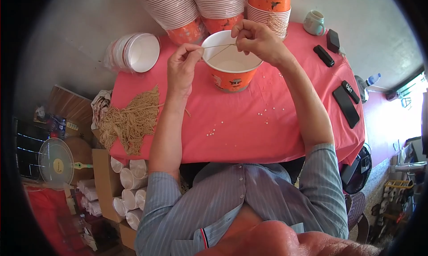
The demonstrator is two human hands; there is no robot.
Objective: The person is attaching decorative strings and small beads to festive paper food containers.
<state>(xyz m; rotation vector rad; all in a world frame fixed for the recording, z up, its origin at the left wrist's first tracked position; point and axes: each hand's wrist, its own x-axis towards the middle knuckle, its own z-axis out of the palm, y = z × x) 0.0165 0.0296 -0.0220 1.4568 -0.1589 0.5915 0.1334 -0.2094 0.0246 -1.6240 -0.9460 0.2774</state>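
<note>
Over the rim of an orange paper bucket (234,80) with a white inside, a thin tan string (217,46) is stretched between my hands. My left hand (182,69) pinches one end at the bucket's left side. Bent fingers of my right hand (255,41) grip the string above the bucket's right rim, where a second strand slants down toward the inside. The bucket stands upright near the back of the table. Left of my left forearm lies a tangled heap of tan strings (131,122), some hanging near the table edge.
Tall stacks of paper buckets (174,11) stand at the back, with wrapped white bowls (143,53) at back left. A mug (314,23), black boxes and a phone (346,106) lie along the right. Small white dots (211,132) are scattered on the red tablecloth (249,140).
</note>
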